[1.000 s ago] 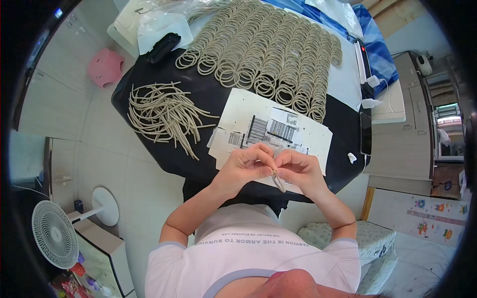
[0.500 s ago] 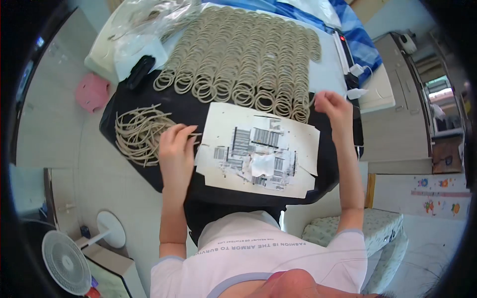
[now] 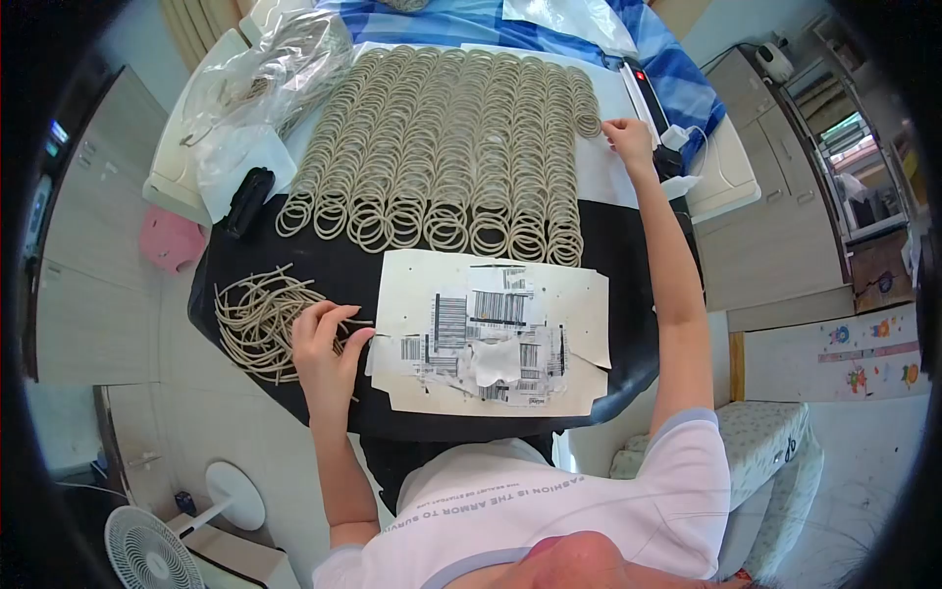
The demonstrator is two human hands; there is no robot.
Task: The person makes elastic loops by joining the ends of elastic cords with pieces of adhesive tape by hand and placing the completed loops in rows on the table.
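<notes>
Rows of overlapping beige rings (image 3: 451, 147) cover the far part of the table. My right hand (image 3: 628, 139) is at the near end of the short rightmost row, its fingers pinched on a ring at the fingertips. At the left lies a loose pile of beige cords (image 3: 260, 319). My left hand (image 3: 329, 344) rests at the pile's right side, thumb and fingers apart, with a cord end passing near the fingertips. A pale cardboard sheet (image 3: 402, 294) with barcode labels and a white scrap (image 3: 496, 361) lies between the hands.
A black case (image 3: 247, 201) and a clear plastic bag (image 3: 285, 74) are at the far left. Beyond my right hand is a power strip (image 3: 645, 93) with a white plug (image 3: 675, 137). A fan (image 3: 152, 550) stands at the lower left.
From together over the cardboard, my hands have moved apart: the left to the cord pile, the right out to the short ring row. The view has shifted, showing more of the table's far side.
</notes>
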